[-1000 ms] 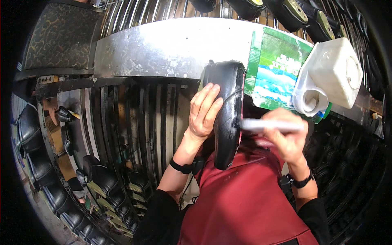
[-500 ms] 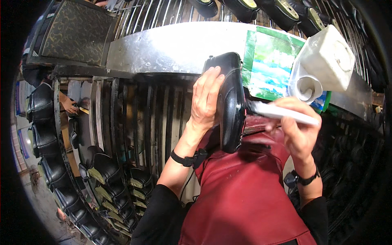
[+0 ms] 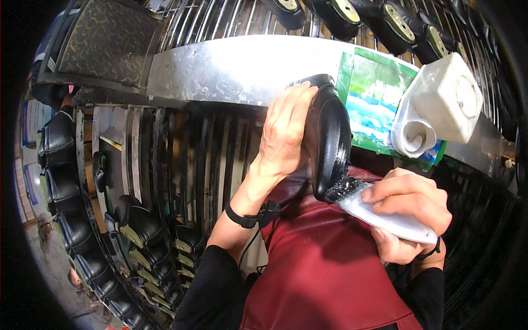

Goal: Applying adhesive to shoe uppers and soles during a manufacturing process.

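Over a metal bench point(image 3: 220, 69) set among slatted racks of dark shoes, we see our left hand point(image 3: 286, 129) wrapped around one black shoe point(image 3: 328, 137), held upright just right of its fingers. Below the shoe, our right hand point(image 3: 407, 212) grips one white brush point(image 3: 379, 212), its dark bristles touching the shoe's lower end. Above the right hand stands one white jug point(image 3: 445, 104) beside one green box point(image 3: 374, 104).

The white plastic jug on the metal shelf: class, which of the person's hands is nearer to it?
Right. The right hand, gripping a white brush, sits just below the white jug. The left hand holds the black shoe farther to the jug's left.
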A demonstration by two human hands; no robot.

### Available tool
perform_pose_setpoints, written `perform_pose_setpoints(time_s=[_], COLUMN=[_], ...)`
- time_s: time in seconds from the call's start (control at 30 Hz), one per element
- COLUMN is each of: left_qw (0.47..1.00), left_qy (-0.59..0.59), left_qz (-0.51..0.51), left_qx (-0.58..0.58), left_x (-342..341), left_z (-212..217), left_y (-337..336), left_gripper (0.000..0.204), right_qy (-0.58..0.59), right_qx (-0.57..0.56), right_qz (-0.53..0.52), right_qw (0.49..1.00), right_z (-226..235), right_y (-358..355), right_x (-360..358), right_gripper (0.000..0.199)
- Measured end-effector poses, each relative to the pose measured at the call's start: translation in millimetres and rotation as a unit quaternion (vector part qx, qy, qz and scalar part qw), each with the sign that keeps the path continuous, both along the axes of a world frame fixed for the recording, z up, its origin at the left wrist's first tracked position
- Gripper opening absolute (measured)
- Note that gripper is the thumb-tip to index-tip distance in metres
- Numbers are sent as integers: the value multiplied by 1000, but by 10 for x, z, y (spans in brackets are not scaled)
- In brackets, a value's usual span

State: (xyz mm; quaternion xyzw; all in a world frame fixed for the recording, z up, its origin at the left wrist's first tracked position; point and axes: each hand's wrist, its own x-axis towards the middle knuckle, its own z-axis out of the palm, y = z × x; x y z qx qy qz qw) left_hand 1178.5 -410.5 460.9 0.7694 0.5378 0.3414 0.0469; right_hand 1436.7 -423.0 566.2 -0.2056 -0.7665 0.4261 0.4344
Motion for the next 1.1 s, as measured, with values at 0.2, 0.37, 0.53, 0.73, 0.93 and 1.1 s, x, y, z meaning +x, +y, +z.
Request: perform_pose_setpoints(time_s=[0.2,0.37,0.53,0.73,0.93,1.1], left_qw=[997,989,943,809,706,726], left_qy=[-50,-87,-272,-547,-651,-597], left_qz=[2,-43,-120,-25,-7,13], left_qx=[-65,-115,-147,-213,-281,-341], left_x=[-15,-161,-416,-279,-116,67], left_z=[363,516,44,90,-253,-354], left_y=[333,562,855,484,-346,-636], left_gripper=[68,76,92,82,81,77], right_qy=[-9,-23,6,219,11,216], right_qx=[49,123,-29,-208,-162,-343], right_qz=[13,-34,-181,-427,-530,-499], right_qw=[999,992,983,852,832,766], right_z=[325,81,-731,-887,-1184,-1125], right_y=[418,782,563,4,-117,-77], right_x=[-52,-80,290,483,646,584], right_gripper=[25,29,21,21,20,25])
